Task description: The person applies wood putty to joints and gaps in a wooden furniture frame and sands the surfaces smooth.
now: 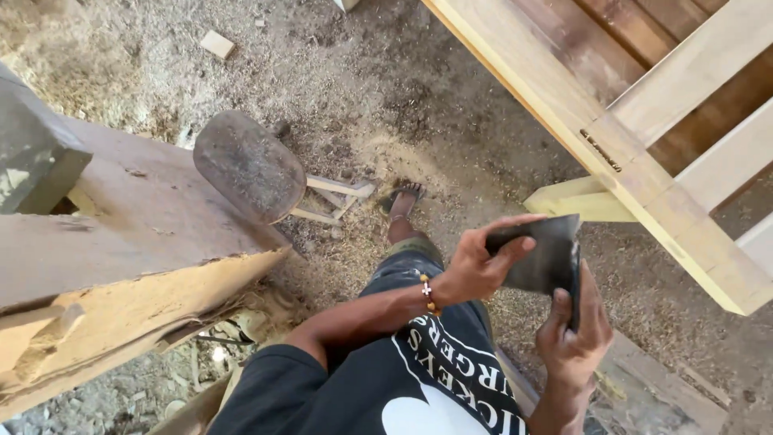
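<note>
Black printed tee [419, 379], beaded bracelet [429, 295]

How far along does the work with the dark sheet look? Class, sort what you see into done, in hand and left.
Done: sawdust covers the ground and the pale wooden frame stands joined. In hand: both hands grip a dark sheet, which looks like sandpaper; the left hand holds its top edge and the right hand its lower edge. Left: the sheet touches no wood yet, so any rubbing appears still to come.
</note>
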